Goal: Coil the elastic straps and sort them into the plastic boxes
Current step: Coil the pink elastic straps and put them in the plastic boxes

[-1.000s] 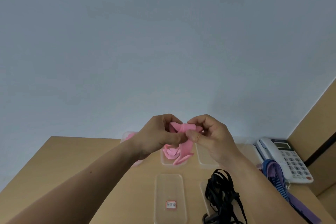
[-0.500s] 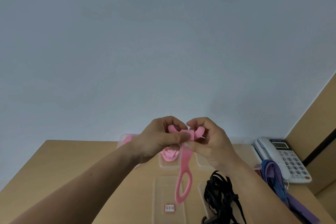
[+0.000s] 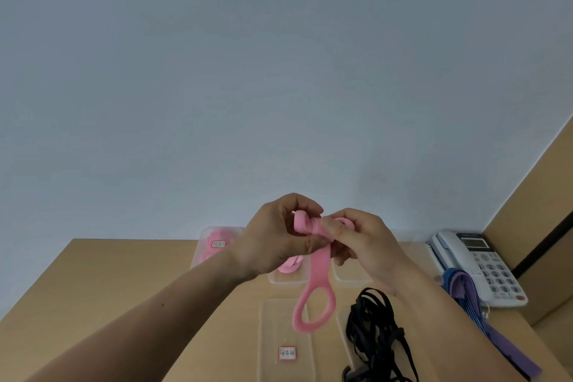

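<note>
A pink elastic strap point(image 3: 316, 291) hangs in a loop from between my hands, held above the desk. My left hand point(image 3: 276, 239) grips its upper coiled end, fingers curled round it. My right hand point(image 3: 362, 242) pinches the strap beside the left, thumb pressed on the band. Below lie clear plastic boxes: one with a red-edged label point(image 3: 286, 341), one holding pink straps at the back left point(image 3: 214, 245), one behind my left hand with a pink coil point(image 3: 286, 273). A tangle of black straps point(image 3: 375, 329) lies to the right.
A white desk telephone point(image 3: 483, 267) stands at the right edge of the wooden desk point(image 3: 108, 288). Blue and purple straps point(image 3: 474, 304) lie next to it. A grey wall rises behind the desk and a wooden partition to the right.
The bunched strap dropped open into a long hanging loop. My hands rose slightly and shifted their hold on the upper end.
</note>
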Tool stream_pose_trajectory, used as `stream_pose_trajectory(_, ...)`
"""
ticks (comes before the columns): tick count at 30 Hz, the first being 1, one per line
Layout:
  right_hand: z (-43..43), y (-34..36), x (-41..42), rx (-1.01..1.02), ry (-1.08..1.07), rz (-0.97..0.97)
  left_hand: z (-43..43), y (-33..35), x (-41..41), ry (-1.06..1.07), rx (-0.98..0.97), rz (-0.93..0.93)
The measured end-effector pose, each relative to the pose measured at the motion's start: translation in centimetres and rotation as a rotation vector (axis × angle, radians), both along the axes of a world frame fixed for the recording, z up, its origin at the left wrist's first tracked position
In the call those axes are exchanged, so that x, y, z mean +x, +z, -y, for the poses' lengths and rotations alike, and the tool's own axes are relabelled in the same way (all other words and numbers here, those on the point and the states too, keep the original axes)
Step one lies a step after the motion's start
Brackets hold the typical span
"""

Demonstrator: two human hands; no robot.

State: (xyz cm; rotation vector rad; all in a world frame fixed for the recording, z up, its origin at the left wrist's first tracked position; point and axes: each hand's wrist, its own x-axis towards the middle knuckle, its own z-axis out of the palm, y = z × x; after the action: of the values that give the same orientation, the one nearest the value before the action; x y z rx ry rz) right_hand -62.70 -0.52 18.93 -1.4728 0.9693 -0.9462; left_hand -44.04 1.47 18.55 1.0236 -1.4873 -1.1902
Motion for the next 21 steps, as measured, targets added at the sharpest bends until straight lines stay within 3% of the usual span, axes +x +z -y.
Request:
stream_pose_trajectory(9, 0.0, -0.4, 0.2, -0.131, -0.012, 0.033, -0.2, 0.7, 0.7, -0.095, 0.149, 0.219)
stream_pose_trajectory(14, 0.0, -0.8, 0.0, -0.186, -0.021, 0.001, -0.2, 0.9, 0.8, -0.135, 0.231, 0.053)
stream_pose_trajectory(21, 0.0, -1.2, 0.1, -0.193, -0.039, -0.034, 0.2, 0.6, 0.4, -0.086, 0.230, 0.002)
